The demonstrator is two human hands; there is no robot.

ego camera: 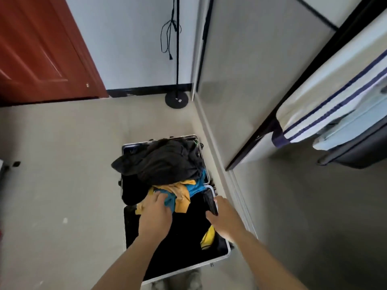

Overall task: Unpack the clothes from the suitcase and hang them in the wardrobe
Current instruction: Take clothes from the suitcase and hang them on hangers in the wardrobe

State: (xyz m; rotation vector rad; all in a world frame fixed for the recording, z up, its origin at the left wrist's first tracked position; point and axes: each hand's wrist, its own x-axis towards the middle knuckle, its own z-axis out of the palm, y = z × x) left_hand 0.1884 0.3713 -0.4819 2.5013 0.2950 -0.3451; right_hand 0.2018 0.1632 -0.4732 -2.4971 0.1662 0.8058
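An open suitcase (pixel 219 257) with a silver rim lies on the floor beside the wardrobe (pixel 261 70). Dark clothes (pixel 167 162) are heaped in its far half, over a blue garment (pixel 195 188) and a yellow-orange garment (pixel 181 195). My left hand (pixel 156 214) reaches into the pile, fingers curled into the blue and yellow cloth. My right hand (pixel 222 216) grips a dark flat piece (pixel 210 204) at the suitcase's right edge. Another yellow piece (pixel 208 237) shows in the near half.
White and pale blue clothes with navy stripes (pixel 335 114) hang in the wardrobe at the right. A black lamp stand base (pixel 177 100) sits by the back wall with cables above it. A red-brown door (pixel 41 49) is at the left. Bare floor (pixel 62 164) lies left of the suitcase.
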